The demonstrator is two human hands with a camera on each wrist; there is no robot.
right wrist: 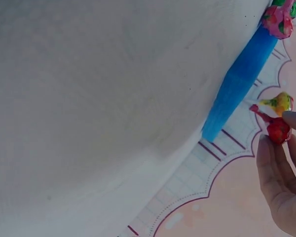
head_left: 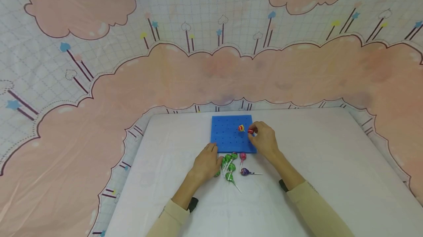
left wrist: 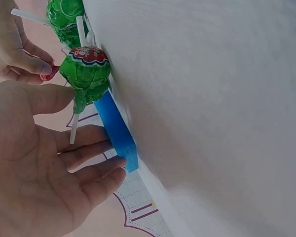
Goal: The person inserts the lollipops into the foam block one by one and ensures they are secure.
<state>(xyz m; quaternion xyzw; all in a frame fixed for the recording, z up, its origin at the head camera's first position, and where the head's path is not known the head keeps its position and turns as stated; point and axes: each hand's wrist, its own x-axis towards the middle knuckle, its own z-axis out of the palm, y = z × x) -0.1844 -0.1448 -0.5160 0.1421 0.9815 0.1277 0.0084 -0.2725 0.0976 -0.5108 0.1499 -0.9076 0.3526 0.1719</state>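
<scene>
White surface (head_left: 314, 148), blue board (head_left: 228, 136) on it: could skid or twist if my left grip (head_left: 205, 162), laid out nearly straight at its near left corner, clamped on nothing, bears too lightly against a push from the other side. My right grip (head_left: 265, 140) pinches the red lollipop (head_left: 250, 131) near the board's right edge; tilted, it could meet the board crooked, and crowding could knock the yellow lollipop (head_left: 241, 128) just left of it.

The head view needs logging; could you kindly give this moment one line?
left hand: touches board, near left corner | right hand: pinches red lollipop | yellow lollipop: stands on board | green lollipops: on table
</scene>
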